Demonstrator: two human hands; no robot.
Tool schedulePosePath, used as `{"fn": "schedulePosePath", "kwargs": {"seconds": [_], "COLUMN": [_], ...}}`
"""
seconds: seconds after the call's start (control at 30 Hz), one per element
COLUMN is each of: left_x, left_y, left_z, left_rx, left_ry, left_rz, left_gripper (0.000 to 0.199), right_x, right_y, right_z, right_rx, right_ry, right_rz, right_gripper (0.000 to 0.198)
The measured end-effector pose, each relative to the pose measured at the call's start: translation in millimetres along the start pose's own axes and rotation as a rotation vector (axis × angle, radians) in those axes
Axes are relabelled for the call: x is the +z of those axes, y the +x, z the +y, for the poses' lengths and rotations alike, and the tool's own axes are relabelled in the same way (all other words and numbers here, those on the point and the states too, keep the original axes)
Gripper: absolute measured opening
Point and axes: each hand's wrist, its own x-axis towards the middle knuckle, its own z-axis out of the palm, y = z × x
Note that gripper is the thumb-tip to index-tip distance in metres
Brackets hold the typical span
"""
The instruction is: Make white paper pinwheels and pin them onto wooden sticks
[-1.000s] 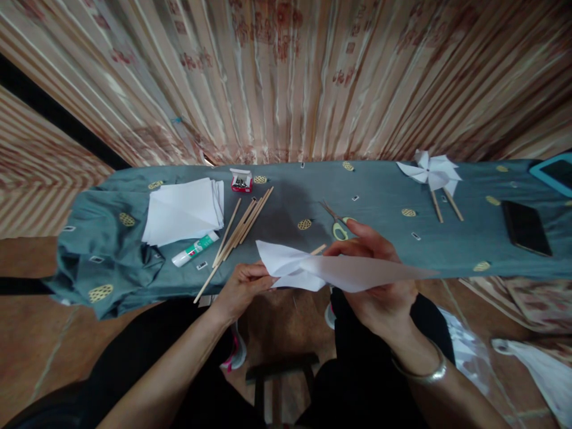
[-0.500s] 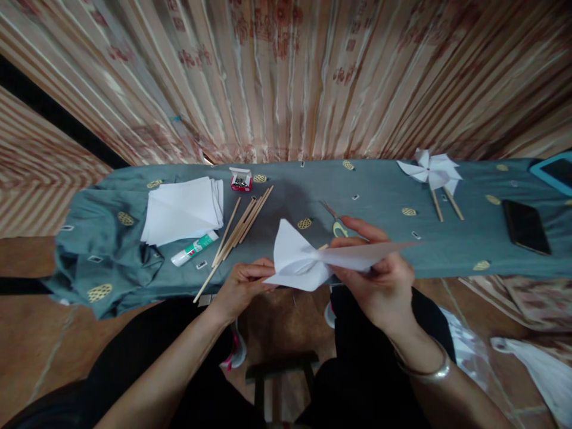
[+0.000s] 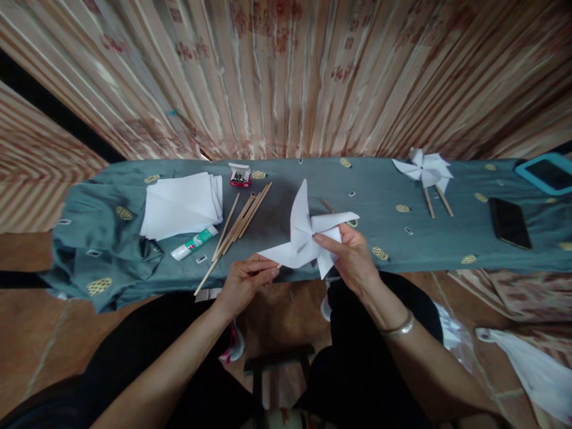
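A white paper pinwheel (image 3: 304,241) is held up over the near edge of the table, its blades facing me. My left hand (image 3: 250,280) is closed at its lower left, where a short bit of light wood shows at the fingertips; most of any stick is hidden behind the paper. My right hand (image 3: 357,256) grips the pinwheel from the right, thumb pressed near the dark pin at its centre and fingers behind the paper. Partly covered by the pinwheel, scissors (image 3: 328,205) with a yellow-green handle lie behind it.
Left on the green cloth (image 3: 286,173) are stacked white paper (image 3: 181,205), a glue stick (image 3: 194,243), wooden sticks (image 3: 243,223) and an open red box of pins (image 3: 240,176). Rightward lie finished pinwheels (image 3: 424,168), a black phone (image 3: 510,222) and a blue-framed device (image 3: 547,173).
The pinwheel has turned from nearly edge-on to face me, and its centre pin now shows. My right hand has shifted left, its thumb now near the centre. My left hand keeps its hold.
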Motion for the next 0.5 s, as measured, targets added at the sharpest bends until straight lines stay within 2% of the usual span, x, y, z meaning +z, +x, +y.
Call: {"fn": "schedulePosePath", "kwargs": {"seconds": [0.27, 0.5], "left_x": [-3.8, -6.0], "left_y": [0.8, -4.7], "left_z": [-6.0, -0.1], "left_rx": [0.014, 0.038], "left_ry": [-0.009, 0.038], "left_rz": [0.028, 0.026], "left_gripper": [0.018, 0.019], "right_x": [3.4, 6.6], "right_y": [5.3, -1.6], "right_z": [8.0, 2.7], "right_rx": [0.015, -0.095], "right_ry": [0.000, -0.094], "right_rz": [0.029, 0.025], "right_gripper": [0.039, 0.041]}}
